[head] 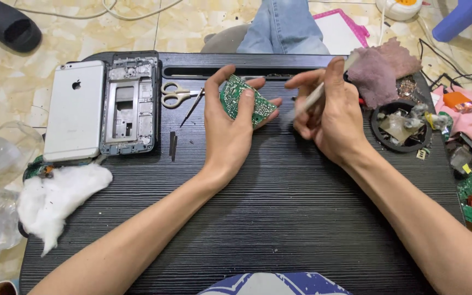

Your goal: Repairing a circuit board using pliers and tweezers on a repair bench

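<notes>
Resting on a low black table (279, 218) with a fine wood-grain texture, both forearms reach in from the near edge, which steadies the hands for fine work. Near left: a loose wad of white cotton (55, 199), soft and fibrous, lies at the table's edge within easy reach. Mid-table: the left hand (230, 128) cradles a small green circuit board (244, 101) in the palm, fingers curled shut around its edges and tilting it up toward the camera. Just right, the right hand (329, 117) pinches a slim pale stick-like tool (318, 93) between thumb and closed fingers; the tip is blurred and points toward the board. Farther left: a silver phone back (75, 109), smooth metal, lies flat beside a bare grey phone frame (131, 104). Small scissors (178, 94) lie between frame and board. Far right: a crumpled mauve cloth (383, 68) and a round black tray (402, 125) of scraps.
</notes>
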